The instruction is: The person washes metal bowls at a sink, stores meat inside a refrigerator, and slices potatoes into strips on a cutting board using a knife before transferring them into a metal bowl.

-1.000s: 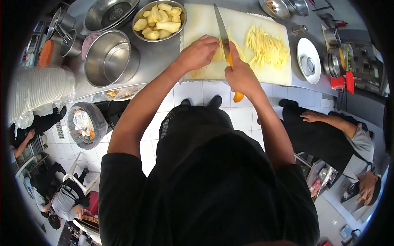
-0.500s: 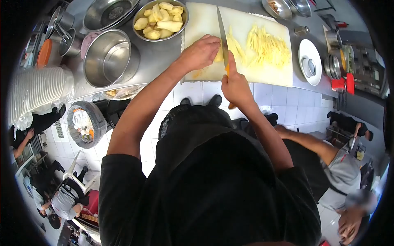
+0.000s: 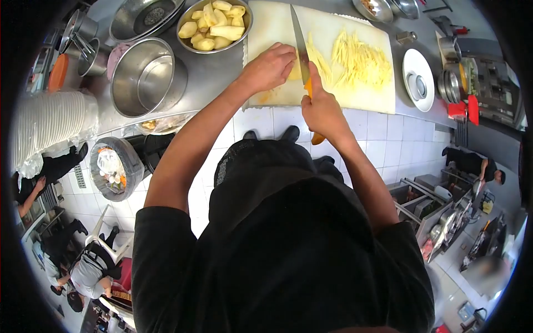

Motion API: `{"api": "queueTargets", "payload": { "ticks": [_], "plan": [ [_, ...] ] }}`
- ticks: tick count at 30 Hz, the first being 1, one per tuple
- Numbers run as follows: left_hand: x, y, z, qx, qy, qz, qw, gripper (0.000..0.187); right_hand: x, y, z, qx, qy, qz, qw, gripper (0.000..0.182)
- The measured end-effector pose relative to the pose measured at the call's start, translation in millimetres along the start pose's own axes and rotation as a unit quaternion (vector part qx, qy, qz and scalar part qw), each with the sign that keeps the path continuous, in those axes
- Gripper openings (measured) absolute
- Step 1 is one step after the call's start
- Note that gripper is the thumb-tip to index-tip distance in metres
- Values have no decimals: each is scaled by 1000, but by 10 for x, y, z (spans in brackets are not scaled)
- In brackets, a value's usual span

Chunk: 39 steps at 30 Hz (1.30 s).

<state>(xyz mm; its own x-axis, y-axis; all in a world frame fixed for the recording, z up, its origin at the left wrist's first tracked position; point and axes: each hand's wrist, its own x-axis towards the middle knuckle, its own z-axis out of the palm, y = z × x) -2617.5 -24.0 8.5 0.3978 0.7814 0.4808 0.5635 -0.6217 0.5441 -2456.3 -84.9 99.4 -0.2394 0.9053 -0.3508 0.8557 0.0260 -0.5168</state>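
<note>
My right hand (image 3: 326, 111) grips the orange handle of a long kitchen knife (image 3: 300, 36), index finger stretched along the top near the blade. The blade points away from me over a white cutting board (image 3: 269, 25). Just left of the blade, the curled fingers of my left hand (image 3: 271, 67) press on a yellow piece of peeled potato (image 3: 296, 71), which they partly hide. Thin potato strips (image 3: 317, 64) lie right of the blade, and a wider heap of cut strips (image 3: 361, 60) spreads over the board's right side.
A metal bowl of peeled potatoes (image 3: 214, 28) stands left of the board, near a deep steel pot (image 3: 145, 77). At right are a white oval dish (image 3: 417, 80) and metal bowls. A lined waste bin (image 3: 116, 169) stands on the floor at left. Other people are farther off.
The person close by at my right has moved mostly out of view, uncovering kitchen equipment there. The knife has shifted slightly against the potato piece; both hands keep their holds.
</note>
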Motion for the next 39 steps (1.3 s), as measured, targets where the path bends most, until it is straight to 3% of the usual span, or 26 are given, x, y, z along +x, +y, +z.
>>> {"api": "queueTargets", "payload": {
  "ticks": [7,10,13,26,33,39],
  "plan": [
    [14,0,-3,-15,2,-14,1000,17,257,159,195,-14,35,-35,999,70],
    [20,8,-6,-8,11,-2,1000,17,506,57,-41,73,-20,5,997,70],
    [8,7,15,-5,22,0,1000,15,312,-64,-211,76,-49,22,996,69],
    [-10,7,15,-11,0,-16,1000,16,60,218,269,-12,66,-74,995,71],
    [8,3,6,-9,6,-7,1000,14,397,-44,-154,109,-36,-2,993,70],
    [-27,19,-10,-24,26,-30,999,14,-17,32,0,48,-20,-10,999,74]
  ]
}}
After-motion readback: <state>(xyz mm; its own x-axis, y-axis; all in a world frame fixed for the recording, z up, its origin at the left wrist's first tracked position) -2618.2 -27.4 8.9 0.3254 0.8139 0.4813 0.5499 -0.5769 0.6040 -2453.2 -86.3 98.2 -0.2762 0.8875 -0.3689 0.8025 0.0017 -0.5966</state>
